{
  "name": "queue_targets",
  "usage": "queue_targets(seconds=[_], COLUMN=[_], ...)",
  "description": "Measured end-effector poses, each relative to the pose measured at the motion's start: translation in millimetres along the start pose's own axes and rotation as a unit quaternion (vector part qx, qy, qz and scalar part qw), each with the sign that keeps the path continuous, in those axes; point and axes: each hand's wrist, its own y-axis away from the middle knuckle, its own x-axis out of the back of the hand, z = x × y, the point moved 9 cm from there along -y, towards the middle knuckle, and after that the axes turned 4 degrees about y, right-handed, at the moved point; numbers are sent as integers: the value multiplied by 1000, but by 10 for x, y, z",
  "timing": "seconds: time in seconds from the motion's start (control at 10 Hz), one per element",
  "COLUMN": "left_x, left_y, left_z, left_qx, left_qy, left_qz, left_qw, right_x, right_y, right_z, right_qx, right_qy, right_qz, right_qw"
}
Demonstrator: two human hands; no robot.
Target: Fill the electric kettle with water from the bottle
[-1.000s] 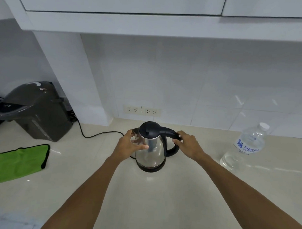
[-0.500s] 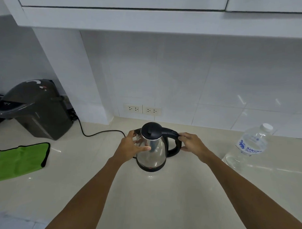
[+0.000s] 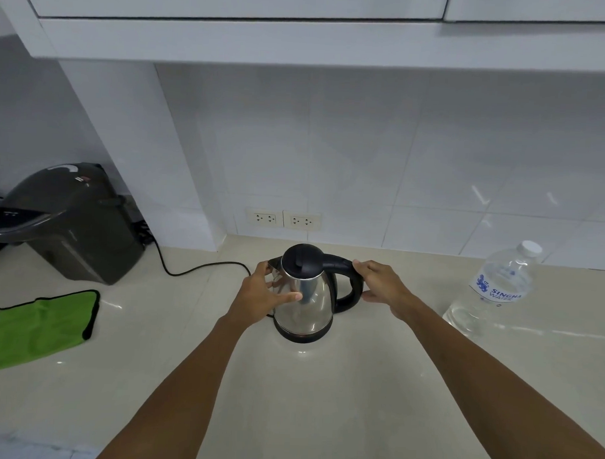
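Note:
A stainless-steel electric kettle with a black lid, handle and base stands upright mid-counter, lid closed. My left hand wraps its left side, thumb across the shiny front, fingers by the spout. My right hand is at the outer curve of the black handle, fingers above and thumb below, spread and barely touching it. A clear water bottle with a white cap and blue label stands capped at the right, apart from both hands.
A dark thermo pot sits at the back left, its black cord running toward the kettle. A green cloth lies at the left edge. Wall sockets are behind the kettle; cabinets hang overhead. Beige countertop lies in front.
My right hand has loosened from a grip on top of the handle and slid out to its outer curve. My left hand stays on the kettle body. The kettle has not moved.

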Motion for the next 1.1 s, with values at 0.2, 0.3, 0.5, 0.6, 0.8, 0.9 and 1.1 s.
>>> queue_targets(seconds=[0.2, 0.3, 0.5, 0.6, 0.8, 0.9, 1.1], left_x=[0, 0, 3, 13, 29, 66, 361], left_y=[1, -2, -5, -10, 42, 159, 536], left_z=[2, 3, -2, 18, 134, 377, 926], left_qx=[0, -1, 3, 8, 13, -8, -54], left_qy=[-1, -5, -15, -31, -103, -154, -280], left_qz=[1, 0, -2, -12, 2, 11, 51], left_qw=[1000, 1000, 1000, 999, 995, 988, 957], right_x=[0, -1, -14, -12, -42, -27, 44], right_y=[15, 25, 49, 73, 242, 433, 1029], right_z=[-3, 1, -9, -37, -266, -471, -1053], right_qx=[-5, -5, -9, -5, 58, 99, 178], right_qy=[-17, -15, -11, 7, 193, 269, 421], right_qz=[6, 9, 16, 23, 44, 48, 82], right_qw=[1000, 1000, 1000, 1000, 978, 957, 885])
